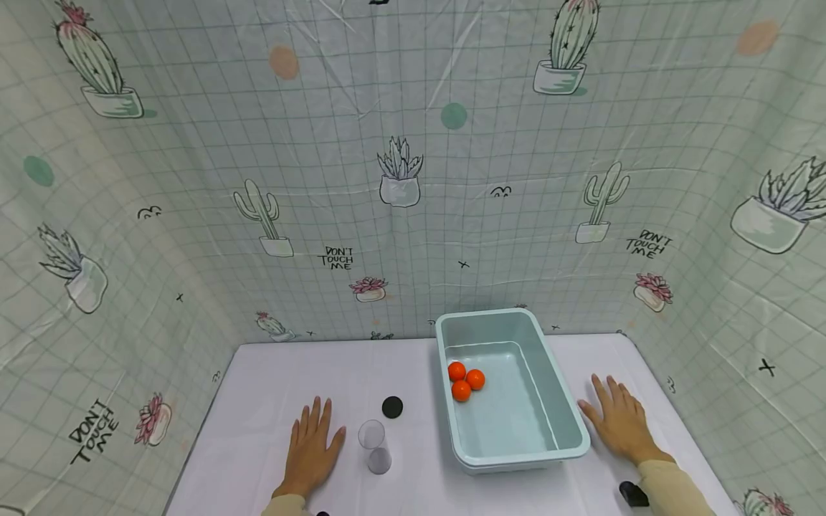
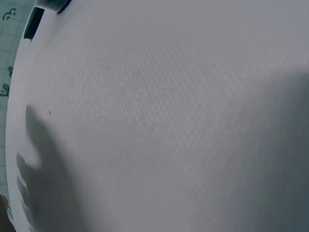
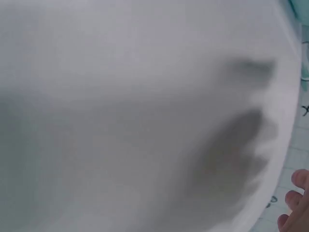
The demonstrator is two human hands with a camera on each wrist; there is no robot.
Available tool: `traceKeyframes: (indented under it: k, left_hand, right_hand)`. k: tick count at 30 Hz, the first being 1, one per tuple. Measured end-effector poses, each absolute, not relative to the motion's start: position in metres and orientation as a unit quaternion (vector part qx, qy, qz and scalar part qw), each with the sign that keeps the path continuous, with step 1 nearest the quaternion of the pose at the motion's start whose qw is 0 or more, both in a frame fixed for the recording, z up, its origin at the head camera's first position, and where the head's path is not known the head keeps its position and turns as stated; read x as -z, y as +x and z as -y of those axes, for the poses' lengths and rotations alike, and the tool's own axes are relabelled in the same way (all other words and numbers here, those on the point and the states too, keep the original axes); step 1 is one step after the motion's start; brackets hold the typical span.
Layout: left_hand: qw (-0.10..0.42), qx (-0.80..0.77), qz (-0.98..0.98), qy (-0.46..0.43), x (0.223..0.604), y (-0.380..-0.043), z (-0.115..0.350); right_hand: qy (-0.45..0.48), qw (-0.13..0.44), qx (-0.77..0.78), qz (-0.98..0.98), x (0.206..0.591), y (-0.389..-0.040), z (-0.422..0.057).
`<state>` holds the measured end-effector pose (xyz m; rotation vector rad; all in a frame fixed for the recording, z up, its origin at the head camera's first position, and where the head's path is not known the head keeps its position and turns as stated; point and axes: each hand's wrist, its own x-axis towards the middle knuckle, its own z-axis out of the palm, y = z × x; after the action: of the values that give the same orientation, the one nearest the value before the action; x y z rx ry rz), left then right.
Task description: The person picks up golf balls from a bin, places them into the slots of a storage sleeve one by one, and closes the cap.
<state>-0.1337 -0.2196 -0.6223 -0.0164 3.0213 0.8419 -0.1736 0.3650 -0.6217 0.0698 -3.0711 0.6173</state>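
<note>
In the head view my left hand (image 1: 310,448) is over the white table with its fingers straight and spread. Just right of it stands a clear glass (image 1: 376,451), and a black disc (image 1: 392,407) lies behind the glass. My right hand (image 1: 621,424), fingers extended and holding nothing, is beside the right wall of a pale blue-green plastic bin (image 1: 523,401). Inside the bin, three orange balls (image 1: 461,390) cluster by its left wall. The left wrist view catches the glass's base (image 2: 53,4) and the disc's edge (image 2: 34,23). Fingertips (image 3: 300,179) show in the right wrist view.
White cloth covers the table (image 1: 271,373). A curtain (image 1: 335,179) printed with cacti and a grid encloses the back and both sides. A black device (image 1: 634,494) is at the right wrist.
</note>
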Motion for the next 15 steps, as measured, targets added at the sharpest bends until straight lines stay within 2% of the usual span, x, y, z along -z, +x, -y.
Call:
traceKeyframes:
  k: [3,10,15]
  left_hand:
    - [-0.010,-0.280,-0.960,-0.001,0.621,-0.132,0.219]
    - [-0.099,-0.365,-0.924,0.052,0.618,-0.126,0.212]
    - [-0.066,-0.443,-0.892,0.062,0.612,-0.120,0.207]
  right_hand:
    - [0.027,0.033,-0.198,0.979,0.615,-0.175,-0.364]
    - [0.040,0.095,-0.214,0.971,0.584,-0.183,-0.353]
    - [0.057,0.142,-0.238,0.959,0.559,-0.188,-0.339]
